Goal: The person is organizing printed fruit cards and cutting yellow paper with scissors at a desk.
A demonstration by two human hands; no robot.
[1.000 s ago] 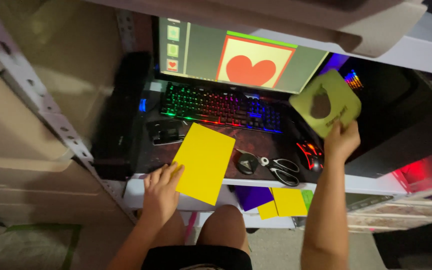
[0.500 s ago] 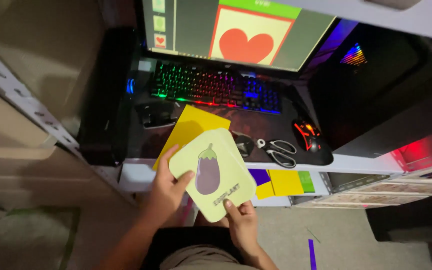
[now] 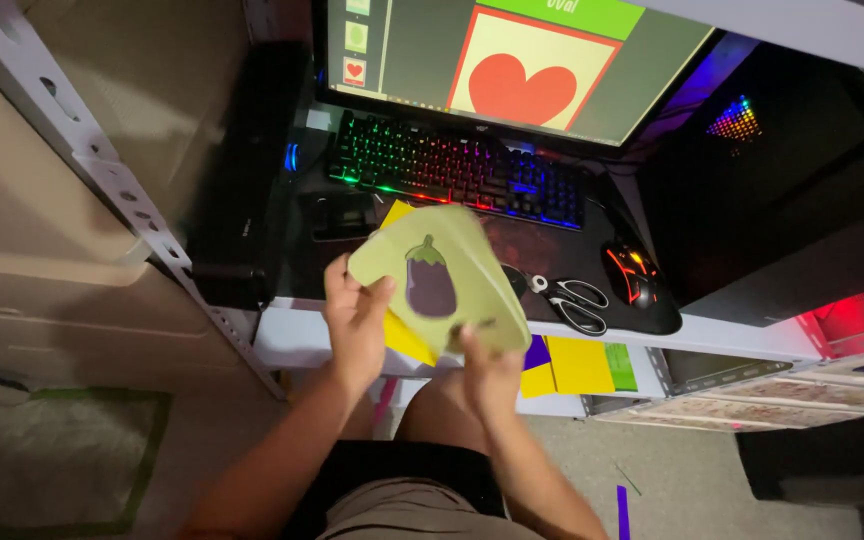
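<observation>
1. Two hands on one green card [image 3: 439,285] with an eggplant picture, held in the air above the near worktop [image 3: 712,338] edge, over a yellow sheet [image 3: 407,338].
2. Left hand [image 3: 355,320]: grip pinching the card's left edge, thumb on the front face, fingers behind.
3. Right hand [image 3: 489,372]: grip pressed on the near right corner; exact finger hold partly hidden behind the card.
4. Card blurred and seemingly bowed; likely risk a crease or bend, should either pinch tighten or the hands twist apart.
5. Possible slip: only edge holds, so a loosened thumb could drop the card onto the lap or the floor.
6. Scissors [image 3: 574,300] just right of the card, blades toward it; a sweep to the right could snag or knock them off the edge.
7. Mouse [image 3: 631,273] further right and keyboard [image 3: 457,170] on the far side, both near enough for a stray bump.
8. Loose coloured paper scraps [image 3: 577,364] below the edge, liable to shift or fall if brushed.
</observation>
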